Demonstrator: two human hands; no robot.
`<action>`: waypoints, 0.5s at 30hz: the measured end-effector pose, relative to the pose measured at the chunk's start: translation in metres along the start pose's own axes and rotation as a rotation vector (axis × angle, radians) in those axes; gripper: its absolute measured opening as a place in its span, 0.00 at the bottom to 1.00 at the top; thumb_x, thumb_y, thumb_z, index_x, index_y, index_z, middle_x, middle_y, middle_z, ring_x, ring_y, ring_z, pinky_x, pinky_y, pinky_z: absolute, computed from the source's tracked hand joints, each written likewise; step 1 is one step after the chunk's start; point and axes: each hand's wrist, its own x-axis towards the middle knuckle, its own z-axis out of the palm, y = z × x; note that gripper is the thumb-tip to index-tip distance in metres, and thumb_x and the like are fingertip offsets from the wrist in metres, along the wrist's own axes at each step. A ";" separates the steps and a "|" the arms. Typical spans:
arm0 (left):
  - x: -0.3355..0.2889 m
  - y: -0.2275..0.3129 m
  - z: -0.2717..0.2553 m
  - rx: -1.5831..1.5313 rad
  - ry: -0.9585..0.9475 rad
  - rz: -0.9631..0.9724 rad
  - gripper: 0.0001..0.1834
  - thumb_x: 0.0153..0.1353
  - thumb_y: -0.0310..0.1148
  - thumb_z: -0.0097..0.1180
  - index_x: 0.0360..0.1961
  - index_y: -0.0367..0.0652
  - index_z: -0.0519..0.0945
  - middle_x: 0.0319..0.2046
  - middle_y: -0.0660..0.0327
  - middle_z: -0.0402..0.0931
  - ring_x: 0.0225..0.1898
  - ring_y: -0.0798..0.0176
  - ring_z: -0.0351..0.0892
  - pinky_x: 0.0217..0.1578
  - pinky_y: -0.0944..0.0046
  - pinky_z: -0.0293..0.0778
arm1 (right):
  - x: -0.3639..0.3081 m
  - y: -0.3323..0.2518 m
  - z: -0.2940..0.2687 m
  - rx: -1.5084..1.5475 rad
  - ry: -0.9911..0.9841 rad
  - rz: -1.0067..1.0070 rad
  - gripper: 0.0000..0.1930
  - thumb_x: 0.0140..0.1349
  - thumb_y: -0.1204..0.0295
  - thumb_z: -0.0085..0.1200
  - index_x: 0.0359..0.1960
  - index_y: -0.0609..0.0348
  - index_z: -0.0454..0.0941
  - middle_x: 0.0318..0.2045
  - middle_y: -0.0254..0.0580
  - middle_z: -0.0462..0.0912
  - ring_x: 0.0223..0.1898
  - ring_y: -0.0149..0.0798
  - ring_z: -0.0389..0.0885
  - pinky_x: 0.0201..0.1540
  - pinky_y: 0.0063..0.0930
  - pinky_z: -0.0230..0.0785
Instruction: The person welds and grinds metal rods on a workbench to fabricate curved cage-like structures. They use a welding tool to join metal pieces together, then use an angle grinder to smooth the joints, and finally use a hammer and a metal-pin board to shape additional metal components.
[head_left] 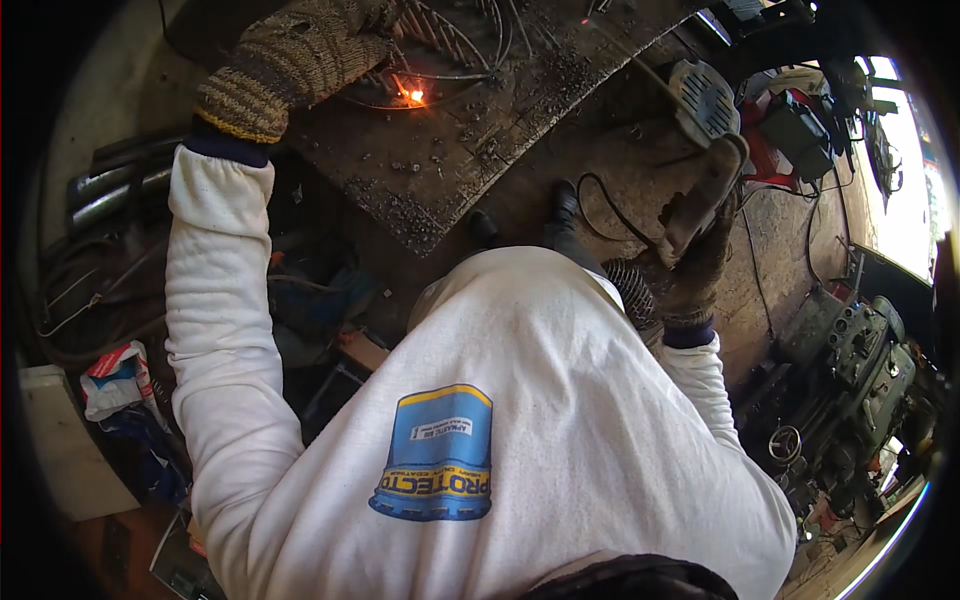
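Welding seems in hand: curved metalwork [440,30] lies on the worktop [400,165] by a glowing spot [413,96]. The right hand [695,285] closes round the holder [705,190] of a raised rod [640,62]; the left hand's [320,55] opening and hold I cannot tell. Next probably calls for checking the joint.

At half past six in your view, your white long-sleeved fabric shirt [600,400] carries a blue-and-yellow bucket-shaped print [435,453], its lettering upside down to you. Large capitals stand on its yellow band [432,482] at six o'clock, smaller ones on its white rectangular label [440,429] toward twelve.
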 end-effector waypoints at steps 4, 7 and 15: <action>0.001 -0.007 0.004 0.012 0.047 0.055 0.12 0.65 0.37 0.61 0.48 0.48 0.82 0.43 0.54 0.81 0.47 0.48 0.82 0.48 0.52 0.77 | 0.000 0.011 0.000 0.098 0.106 0.020 0.61 0.51 0.47 0.74 0.76 0.62 0.46 0.59 0.48 0.75 0.55 0.40 0.78 0.56 0.38 0.74; 0.001 -0.009 0.006 0.102 0.045 0.086 0.13 0.65 0.37 0.61 0.49 0.47 0.82 0.43 0.56 0.82 0.47 0.50 0.82 0.48 0.53 0.77 | 0.005 0.003 0.004 0.115 0.127 0.025 0.60 0.52 0.47 0.73 0.76 0.62 0.47 0.57 0.48 0.76 0.53 0.40 0.79 0.54 0.37 0.75; -0.009 0.032 -0.001 0.433 0.272 0.088 0.13 0.59 0.44 0.59 0.40 0.52 0.84 0.38 0.59 0.83 0.40 0.51 0.83 0.40 0.51 0.80 | 0.007 0.008 -0.003 0.130 0.098 0.002 0.53 0.53 0.50 0.72 0.73 0.62 0.54 0.54 0.46 0.78 0.49 0.39 0.80 0.49 0.35 0.77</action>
